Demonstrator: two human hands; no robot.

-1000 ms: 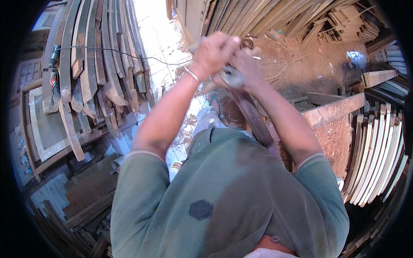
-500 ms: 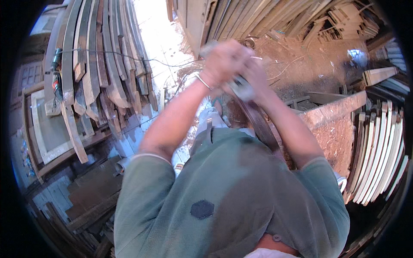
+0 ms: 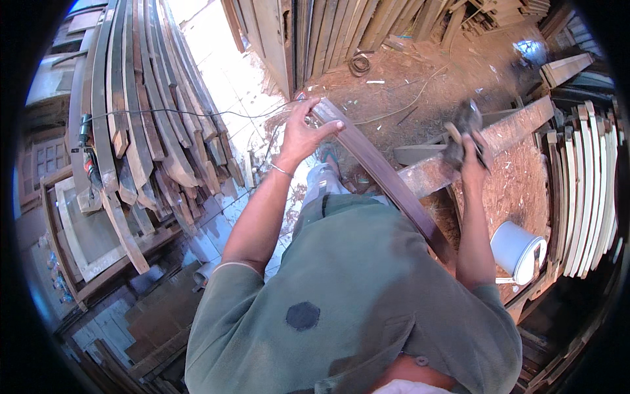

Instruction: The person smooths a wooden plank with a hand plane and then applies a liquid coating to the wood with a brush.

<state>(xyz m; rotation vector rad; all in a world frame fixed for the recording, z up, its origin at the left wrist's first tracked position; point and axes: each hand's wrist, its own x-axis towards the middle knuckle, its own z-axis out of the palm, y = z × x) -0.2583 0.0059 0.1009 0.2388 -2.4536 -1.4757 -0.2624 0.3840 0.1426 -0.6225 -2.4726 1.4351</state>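
Observation:
A long dark-brown wooden board [image 3: 387, 171] slants from the middle of the view down toward my right side, close against my body. My left hand [image 3: 303, 136] is at its far end, fingers and thumb spread apart, the thumb lying over the wood. Off to the right of the board, my right hand [image 3: 474, 154] grips a dark hand plane [image 3: 467, 118], which is raised and smeared by motion. A lighter plank [image 3: 525, 128] passes behind that hand, and the plane hides part of it.
On the left, long wooden pieces [image 3: 141, 98] are stacked beside a power tool with a cable [image 3: 85, 131]. A white bucket [image 3: 515, 246] stands near my right forearm. Several curved slats [image 3: 584, 190] lean at far right. Boards [image 3: 354, 33] stand at the back above shaving-strewn ground [image 3: 394, 92].
Both hands were together at the board's far end. My right hand has swung right with the plane. My left hand has let go of the plane and is spread at the board's end.

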